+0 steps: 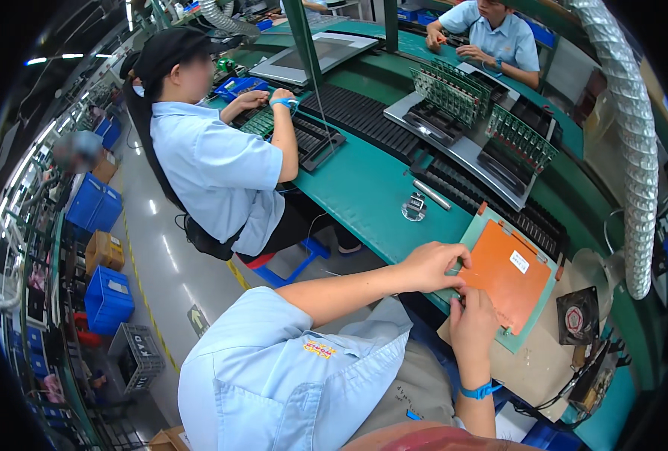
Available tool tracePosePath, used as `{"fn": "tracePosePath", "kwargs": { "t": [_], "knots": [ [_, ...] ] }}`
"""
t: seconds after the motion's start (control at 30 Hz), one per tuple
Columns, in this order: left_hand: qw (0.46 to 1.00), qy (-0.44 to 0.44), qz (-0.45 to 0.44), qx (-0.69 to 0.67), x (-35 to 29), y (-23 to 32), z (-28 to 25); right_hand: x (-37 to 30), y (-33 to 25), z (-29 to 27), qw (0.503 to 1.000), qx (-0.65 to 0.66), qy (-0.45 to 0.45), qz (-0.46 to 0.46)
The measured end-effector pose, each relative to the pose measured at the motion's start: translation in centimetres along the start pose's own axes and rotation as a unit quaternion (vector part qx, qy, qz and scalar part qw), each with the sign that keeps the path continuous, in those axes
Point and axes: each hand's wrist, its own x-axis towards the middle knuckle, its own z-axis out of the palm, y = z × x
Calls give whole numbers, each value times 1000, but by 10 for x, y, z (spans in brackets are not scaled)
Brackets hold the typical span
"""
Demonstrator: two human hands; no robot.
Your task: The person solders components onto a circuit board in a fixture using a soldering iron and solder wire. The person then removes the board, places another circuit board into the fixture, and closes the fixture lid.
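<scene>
In front of me lies a flat orange board (pixel 502 272) with a small white label, set on a slightly larger pale green plate (pixel 511 342). My left hand (pixel 433 266) is at its left edge, thumb and fingers curled together in a pinch. Close against it, my right hand (pixel 474 316) also has its fingertips drawn together at that same edge. Whatever sits between the fingertips is too small or hidden to make out. A blue band (pixel 481 390) circles my right wrist.
Beyond the board are a silver cylinder (pixel 431 194) and a small round-based device (pixel 414 207). Upright green circuit boards (pixel 522 139) stand on a rack by the black conveyor (pixel 364 124). A fan (pixel 578 316) lies at right under a flexible duct (pixel 625 150). Co-workers (pixel 206 165) sit nearby.
</scene>
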Motion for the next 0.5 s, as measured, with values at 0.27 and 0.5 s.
{"fn": "tracePosePath", "kwargs": {
  "t": [0.27, 0.5],
  "knots": [
    [999, -1, 39, -14, 4, -13, -1, 18, -12, 16, 1000, -3, 11, 28],
    [999, -28, 23, -24, 7, -9, -5, 19, -12, 20, 997, 6, 21, 70]
  ]
}}
